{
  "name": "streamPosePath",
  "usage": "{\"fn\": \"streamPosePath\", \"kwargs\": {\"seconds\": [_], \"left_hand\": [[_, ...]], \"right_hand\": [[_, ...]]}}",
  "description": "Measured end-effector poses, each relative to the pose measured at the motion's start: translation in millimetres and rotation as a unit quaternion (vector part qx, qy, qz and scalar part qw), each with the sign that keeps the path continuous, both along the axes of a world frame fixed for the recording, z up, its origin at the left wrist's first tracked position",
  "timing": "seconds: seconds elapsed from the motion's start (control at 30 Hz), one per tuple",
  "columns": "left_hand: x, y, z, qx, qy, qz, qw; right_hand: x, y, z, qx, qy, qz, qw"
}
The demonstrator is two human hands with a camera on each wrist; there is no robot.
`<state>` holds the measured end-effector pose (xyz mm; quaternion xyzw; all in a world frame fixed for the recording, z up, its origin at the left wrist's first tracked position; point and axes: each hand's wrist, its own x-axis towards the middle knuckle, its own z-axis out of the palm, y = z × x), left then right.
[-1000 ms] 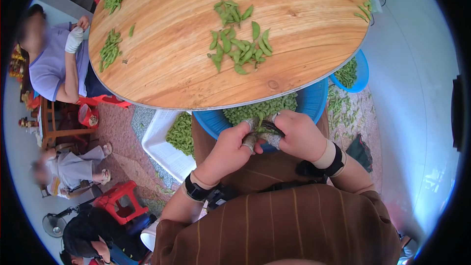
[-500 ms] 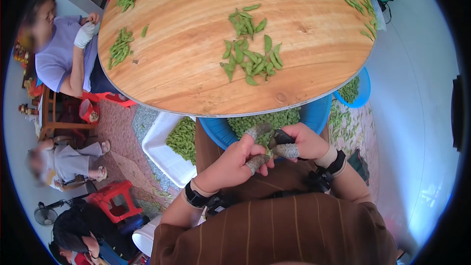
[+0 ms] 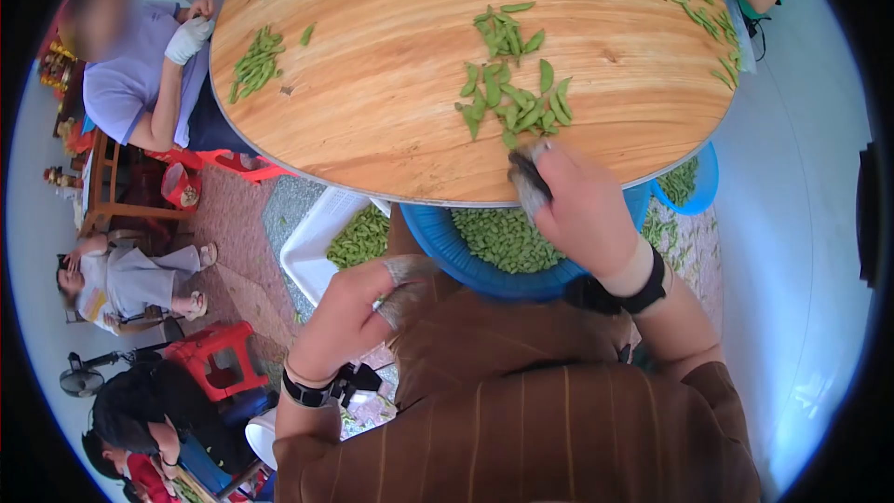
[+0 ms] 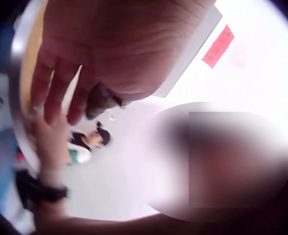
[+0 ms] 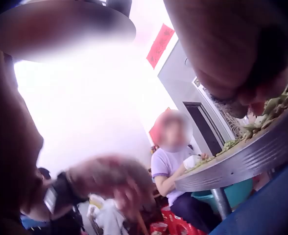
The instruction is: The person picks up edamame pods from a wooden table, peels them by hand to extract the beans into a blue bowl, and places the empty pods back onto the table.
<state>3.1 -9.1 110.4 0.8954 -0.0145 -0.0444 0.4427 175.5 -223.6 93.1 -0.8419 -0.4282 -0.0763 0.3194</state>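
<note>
Right hand (image 3: 582,210) stretches forward over the near rim of the round wooden counter (image 3: 372,84). Its cloth-wrapped fingertips (image 3: 526,172) are held together at the near edge of a pile of green bean pods (image 3: 517,107); I cannot tell whether they have pinched a pod. The pile lies on the counter just ahead of the person, with a smaller cluster (image 3: 503,28) beyond it. Left hand (image 3: 349,312) hangs low over the lap, well apart from the right, with its wrapped fingers (image 3: 400,284) loose and slightly curled. A blue basin (image 3: 447,242) full of pods sits under the counter's rim between the two hands. A white crate (image 3: 307,251) with more pods stands just left of the basin.
</note>
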Motion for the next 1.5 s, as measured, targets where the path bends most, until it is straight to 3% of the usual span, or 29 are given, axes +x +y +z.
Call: {"fn": "streamPosePath", "kwargs": {"seconds": [0.03,0.1,0.13,0.17,0.23,0.47,0.77,0.83,0.97,1.03,1.07,1.13,1.17,1.2,1.23,1.3,1.37,1.4,1.5], "left_hand": [[9,-13,23,-0.091,-0.047,-0.030,0.994],[16,-47,78,-0.316,-0.031,0.012,0.948],[12,-43,77,-0.315,-0.028,0.016,0.949],[32,-88,68,-0.315,-0.027,0.020,0.949],[-1,-48,73,-0.311,-0.020,0.031,0.950],[-6,-61,56,-0.316,0.004,0.049,0.948],[-19,-72,41,-0.343,0.007,0.070,0.937],[-15,-73,39,-0.345,0.007,0.067,0.936],[-7,-61,41,-0.348,-0.005,0.049,0.936],[3,-69,42,-0.350,-0.016,0.039,0.936],[20,-67,37,-0.351,-0.022,0.032,0.935],[38,-67,36,-0.354,-0.036,0.018,0.934],[42,-60,13,-0.223,-0.042,-0.005,0.974],[43,-70,4,-0.224,0.038,0.063,0.972],[47,-73,-2,-0.224,0.033,0.059,0.972],[56,-75,-11,-0.432,0.194,0.062,0.878],[63,-74,-21,-0.403,0.208,0.045,0.890],[65,-74,-27,-0.396,0.210,0.042,0.893],[65,-76,-43,-0.396,0.192,0.041,0.897]], "right_hand": [[3,8,-3,0.000,0.000,0.003,1.000],[3,22,-10,-0.011,-0.019,-0.027,0.999],[0,25,-10,-0.010,-0.015,-0.025,1.000],[-4,26,-10,-0.056,-0.030,-0.045,0.997],[-10,27,-10,-0.096,-0.032,-0.060,0.993],[-18,10,-2,-0.105,0.015,-0.053,0.993],[-25,-9,-1,0.004,0.189,0.018,0.982],[-26,-14,-3,0.060,0.306,-0.005,0.950],[-23,-26,-1,0.133,0.394,-0.007,0.910],[-20,-34,13,0.130,0.553,-0.025,0.822],[-21,-36,14,0.133,0.549,-0.029,0.825],[-24,-39,12,0.210,0.600,-0.029,0.771],[-25,-39,9,0.214,0.595,-0.032,0.774],[-25,-40,5,0.214,0.594,-0.029,0.775],[-25,-40,1,0.214,0.594,-0.025,0.775],[-25,-40,-4,0.198,0.590,-0.008,0.783],[-28,-38,-6,0.229,0.588,0.015,0.776],[-26,-41,-6,0.165,0.584,-0.002,0.795],[-27,-45,-19,0.187,0.555,0.007,0.811]]}}
